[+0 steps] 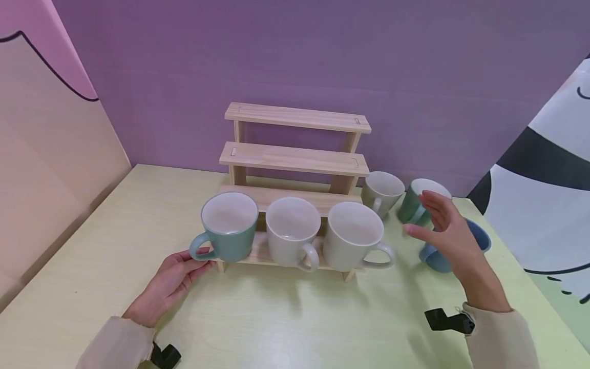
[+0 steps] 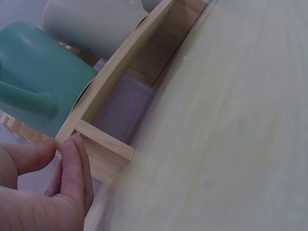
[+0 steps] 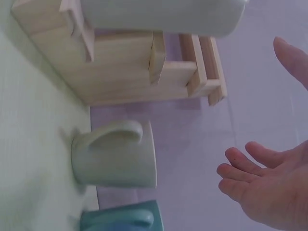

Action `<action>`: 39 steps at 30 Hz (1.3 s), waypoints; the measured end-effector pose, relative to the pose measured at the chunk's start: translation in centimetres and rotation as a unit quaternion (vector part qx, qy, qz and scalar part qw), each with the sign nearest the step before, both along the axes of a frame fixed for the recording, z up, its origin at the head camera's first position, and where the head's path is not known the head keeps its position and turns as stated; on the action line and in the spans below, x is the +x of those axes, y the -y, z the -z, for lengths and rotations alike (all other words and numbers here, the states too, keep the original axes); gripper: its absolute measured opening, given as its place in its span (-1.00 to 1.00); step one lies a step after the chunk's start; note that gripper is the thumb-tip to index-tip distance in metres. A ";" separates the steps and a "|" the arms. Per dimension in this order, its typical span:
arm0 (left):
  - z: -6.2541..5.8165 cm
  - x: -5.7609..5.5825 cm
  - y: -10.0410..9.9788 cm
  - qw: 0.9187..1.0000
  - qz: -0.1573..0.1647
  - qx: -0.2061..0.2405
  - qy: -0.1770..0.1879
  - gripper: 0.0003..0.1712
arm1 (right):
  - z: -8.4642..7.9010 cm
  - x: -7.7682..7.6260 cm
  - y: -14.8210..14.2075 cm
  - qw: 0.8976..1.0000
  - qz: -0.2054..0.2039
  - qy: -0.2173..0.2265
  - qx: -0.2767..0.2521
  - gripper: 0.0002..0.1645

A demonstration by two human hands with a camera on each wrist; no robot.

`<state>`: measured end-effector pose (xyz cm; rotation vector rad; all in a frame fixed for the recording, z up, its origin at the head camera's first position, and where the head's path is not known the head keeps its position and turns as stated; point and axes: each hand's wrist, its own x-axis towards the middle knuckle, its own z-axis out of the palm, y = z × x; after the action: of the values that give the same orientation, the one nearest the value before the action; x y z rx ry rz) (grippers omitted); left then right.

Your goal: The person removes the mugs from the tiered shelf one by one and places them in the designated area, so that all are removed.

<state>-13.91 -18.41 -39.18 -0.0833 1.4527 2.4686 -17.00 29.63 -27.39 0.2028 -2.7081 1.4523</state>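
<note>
A tiered wooden shelf rack (image 1: 295, 156) stands on the table. Its lowest step bears a teal mug (image 1: 232, 241), a white mug (image 1: 291, 233) and a second white mug (image 1: 350, 241). With thumb and fingers my left hand (image 1: 172, 282) pinches the left end of that lowest board (image 2: 108, 86), just below the teal mug's handle. My right hand (image 1: 454, 241) hovers at the right, thumb and fingers spread, holding nothing. Under it, partly hidden, is a blue mug (image 1: 479, 236). The right wrist view shows the open palm (image 3: 274, 192) apart from the mugs.
Right of the rack, a pale mug (image 1: 381, 190) and a green mug (image 1: 415, 202) stand near the purple back wall (image 1: 295, 56). Table surface (image 1: 286, 318) extends in front of the rack and to its left (image 1: 115, 230). Printed panels flank both sides.
</note>
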 end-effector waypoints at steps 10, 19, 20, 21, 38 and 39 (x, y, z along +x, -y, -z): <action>0.0 0.0 0.0 1.000 0.000 0.001 -0.003 -0.73 | -0.4 0.0 2.8 0.999 -0.032 0.009 -0.014 0.06; 0.0 0.0 0.0 1.000 0.000 -0.002 -0.007 -0.74 | -0.6 0.2 4.6 0.997 -0.073 0.007 -0.027 0.06; 0.1 0.0 0.0 1.000 0.000 -0.001 -0.008 -0.74 | -0.5 0.2 4.8 0.997 -0.077 0.006 -0.027 0.06; 0.1 0.0 0.0 1.000 -0.001 0.001 -0.008 -0.74 | -0.5 0.2 5.0 0.996 -0.081 0.004 -0.027 0.06; -0.1 0.2 0.0 1.000 -0.007 0.002 -0.001 -0.77 | 0.5 0.0 7.0 0.989 -0.146 -0.019 -0.028 0.10; -0.1 0.2 0.0 1.000 -0.006 -0.001 -0.001 -0.77 | 0.5 0.0 7.0 0.989 -0.147 -0.022 -0.023 0.10</action>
<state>-13.75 -18.44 -39.09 -0.0901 1.4587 2.4776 -17.00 22.62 -27.92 0.6491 -2.6948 1.5552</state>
